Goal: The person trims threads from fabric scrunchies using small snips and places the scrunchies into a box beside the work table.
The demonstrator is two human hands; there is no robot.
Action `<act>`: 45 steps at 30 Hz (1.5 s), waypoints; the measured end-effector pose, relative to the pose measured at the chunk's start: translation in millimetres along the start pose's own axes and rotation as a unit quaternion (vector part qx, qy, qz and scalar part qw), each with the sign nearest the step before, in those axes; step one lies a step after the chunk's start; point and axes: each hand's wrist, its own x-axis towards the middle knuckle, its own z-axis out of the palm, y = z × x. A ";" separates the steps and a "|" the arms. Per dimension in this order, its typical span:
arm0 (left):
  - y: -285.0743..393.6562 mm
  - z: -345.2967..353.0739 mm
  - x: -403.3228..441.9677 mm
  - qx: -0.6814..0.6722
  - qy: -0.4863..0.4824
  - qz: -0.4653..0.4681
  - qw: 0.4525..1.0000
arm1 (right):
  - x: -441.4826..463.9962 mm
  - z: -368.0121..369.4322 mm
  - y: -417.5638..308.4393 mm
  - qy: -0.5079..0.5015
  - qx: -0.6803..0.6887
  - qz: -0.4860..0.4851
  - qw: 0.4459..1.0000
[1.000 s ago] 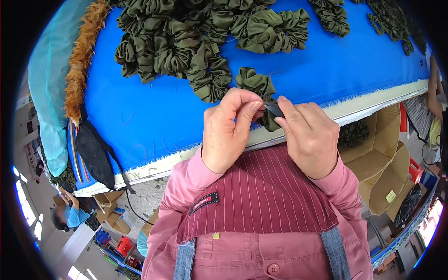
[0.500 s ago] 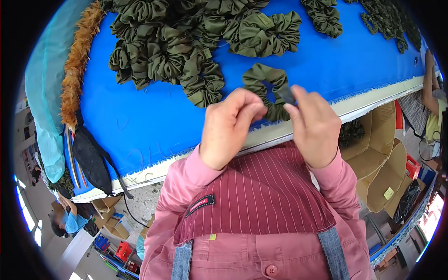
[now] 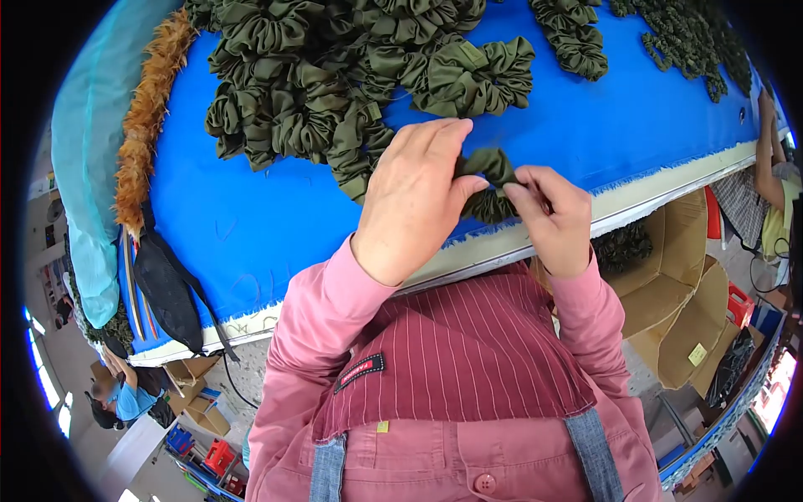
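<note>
A dark green fabric scrunchie [image 3: 492, 168] is stretched and bunched between my two hands near the front edge of the table. My right hand [image 3: 554, 216] pinches its right side between thumb and fingers. On the left, my left hand [image 3: 414, 199] has its fingers stretched out and the thumb apart, with the thumb tip against the scrunchie. The left hand covers part of the scrunchie's left side. Just beyond my hands lies a large pile of similar green scrunchies [image 3: 288, 105], and one group of them [image 3: 468, 79] lies close above my left fingertips.
A blue-covered table [image 3: 242, 222] has a pale front edge. Along its left side lie an orange-brown fluffy strip [image 3: 150, 117] and a black cloth item [image 3: 167, 289]. Open cardboard boxes [image 3: 682, 251] stand below at the right. Another person's arm [image 3: 768, 155] reaches in at far right.
My left hand has moved up and its fingers have straightened from a pinch. The scrunchie has gone from an open ring to a bunched shape. My right hand has shifted slightly left and down.
</note>
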 end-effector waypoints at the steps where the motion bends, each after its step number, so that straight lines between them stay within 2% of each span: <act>1: -0.6 -3.7 -0.2 0.000 -0.001 0.001 1.000 | -1.3 -1.8 -2.2 -0.001 -0.004 -0.046 0.999; 3: -2.9 -14.3 -1.1 -0.139 -0.133 -0.128 0.973 | -3.5 -3.4 -5.7 -0.002 -0.012 -0.136 0.991; 4: -2.4 -15.9 -3.2 -0.138 -0.135 -0.128 0.973 | -3.3 -3.1 -6.8 0.000 -0.010 -0.134 0.991; 8: -0.9 -22.1 -14.0 -0.349 -0.123 -0.246 0.896 | 1.8 1.4 -11.0 0.007 0.014 -0.176 0.984; 18: -2.0 -7.5 -25.7 -0.451 0.012 -0.236 0.861 | 2.4 8.9 -9.9 -0.046 -0.018 -0.193 0.980; 24: -3.6 -6.5 -28.0 -0.410 0.023 -0.200 0.890 | 5.1 12.2 -10.0 -0.056 -0.006 -0.208 0.976; 28: -3.1 -7.0 -30.9 -0.408 0.014 -0.275 0.870 | 6.5 13.6 -10.6 -0.055 -0.007 -0.189 0.980; 29: -3.2 -6.3 -30.8 -0.407 0.013 -0.275 0.871 | 6.5 14.4 -11.2 -0.054 -0.006 -0.189 0.980; 33: -1.4 0.5 -30.5 -0.507 0.071 -0.286 0.810 | 3.8 16.1 -13.0 -0.041 -0.003 -0.158 0.987; 38: 1.2 -3.5 -29.1 -0.531 0.087 -0.291 0.791 | 3.8 16.6 -12.2 -0.038 0.009 -0.148 0.988; 39: -0.1 -4.9 -28.3 -0.531 0.087 -0.291 0.791 | 4.1 16.4 -12.3 -0.038 0.009 -0.148 0.988; 43: -12.3 -16.1 -23.7 -0.352 -0.055 -0.183 0.916 | 5.4 15.4 -13.5 -0.052 0.010 -0.151 0.987; 45: -12.2 -21.2 -22.5 -0.310 -0.068 -0.174 0.932 | 5.1 15.0 -12.9 -0.055 0.008 -0.153 0.987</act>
